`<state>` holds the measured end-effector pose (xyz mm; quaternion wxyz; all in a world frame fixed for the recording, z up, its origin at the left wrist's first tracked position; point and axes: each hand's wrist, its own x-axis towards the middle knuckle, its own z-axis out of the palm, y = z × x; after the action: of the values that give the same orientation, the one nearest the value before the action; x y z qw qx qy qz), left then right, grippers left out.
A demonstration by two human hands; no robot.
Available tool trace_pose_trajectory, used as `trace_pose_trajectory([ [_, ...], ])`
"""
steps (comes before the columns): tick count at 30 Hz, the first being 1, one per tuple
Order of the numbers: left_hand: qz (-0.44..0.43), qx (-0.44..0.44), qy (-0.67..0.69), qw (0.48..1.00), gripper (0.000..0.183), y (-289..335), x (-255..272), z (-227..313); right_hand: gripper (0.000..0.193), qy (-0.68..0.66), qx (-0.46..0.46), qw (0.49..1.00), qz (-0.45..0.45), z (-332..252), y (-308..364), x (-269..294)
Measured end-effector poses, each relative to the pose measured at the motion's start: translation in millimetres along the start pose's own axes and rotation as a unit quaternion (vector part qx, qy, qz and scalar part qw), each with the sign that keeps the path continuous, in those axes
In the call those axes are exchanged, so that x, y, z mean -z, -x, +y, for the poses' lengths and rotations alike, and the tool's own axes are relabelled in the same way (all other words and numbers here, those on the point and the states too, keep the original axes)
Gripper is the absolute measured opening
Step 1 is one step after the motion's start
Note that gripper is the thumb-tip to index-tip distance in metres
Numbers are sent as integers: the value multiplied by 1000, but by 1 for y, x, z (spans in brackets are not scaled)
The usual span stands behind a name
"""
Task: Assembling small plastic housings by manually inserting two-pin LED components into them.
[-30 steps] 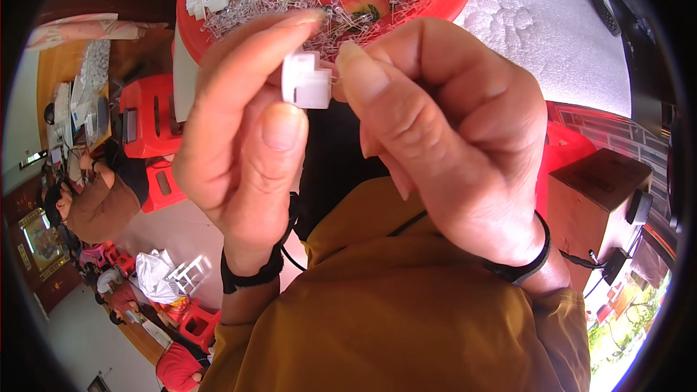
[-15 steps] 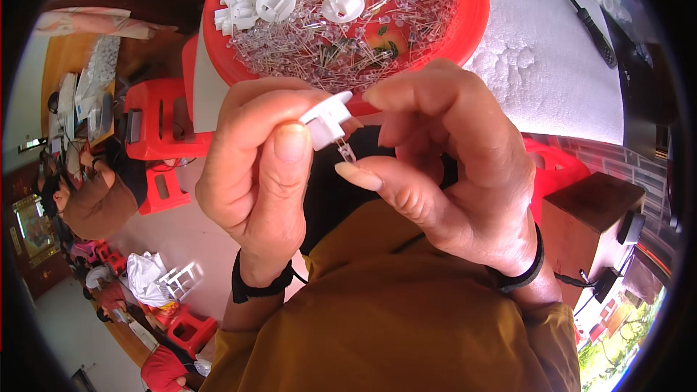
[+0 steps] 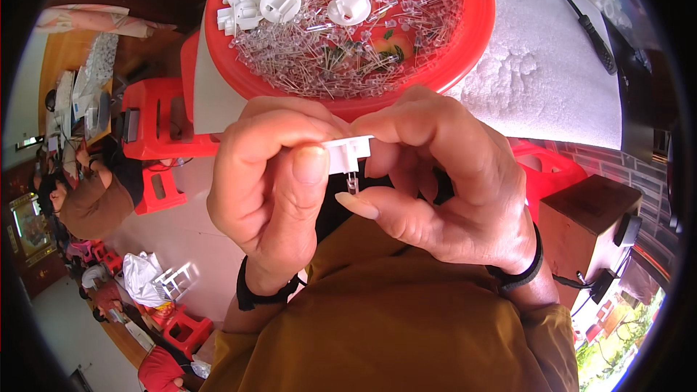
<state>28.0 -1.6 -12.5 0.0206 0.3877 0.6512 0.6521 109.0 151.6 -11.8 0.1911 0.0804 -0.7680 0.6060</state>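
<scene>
My left hand (image 3: 270, 181) pinches a small white plastic fitting (image 3: 343, 155) between thumb and bent forefinger, its flat disc side facing up. Below the fitting hangs a clear LED (image 3: 353, 184) on two thin metal legs. My right hand (image 3: 457, 181) curls in from the other side, its thumb tip against the lower end of the LED and its forefinger at the fitting's upper rim. Just beyond both hands stands a round red tray (image 3: 479, 25). It holds a heap of loose clear LEDs (image 3: 305, 58) and several more white fittings (image 3: 280, 4).
A black-handled screwdriver (image 3: 597, 43) lies on the white foam sheet (image 3: 541, 65) at the right. Red stools (image 3: 156, 116) stand to the left, and a brown wooden box (image 3: 589, 207) is at the right. Other people (image 3: 102, 199) sit at the far left.
Both hands have come lower, away from the tray. The fitting has turned from tilted to nearly level, with the LED now straight below it. My right forefinger has closed onto the rim.
</scene>
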Motion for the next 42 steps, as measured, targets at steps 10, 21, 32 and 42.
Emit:
trace_pose_trajectory([
  [10,-6,-20,-50,999,20,6,1,7,39,-1,5,1000,-16,-8,0,-2],
  [21,7,10,-60,998,18,6,4,21,35,49,65,997,-13,-13,-6,-8],
  [32,47,46,130,989,45,-11,-13,25,21,78,-44,995,33,-43,-14,47],
  [42,-42,92,15,995,22,-23,-3,19,34,226,-103,912,325,-74,-77,221],
])
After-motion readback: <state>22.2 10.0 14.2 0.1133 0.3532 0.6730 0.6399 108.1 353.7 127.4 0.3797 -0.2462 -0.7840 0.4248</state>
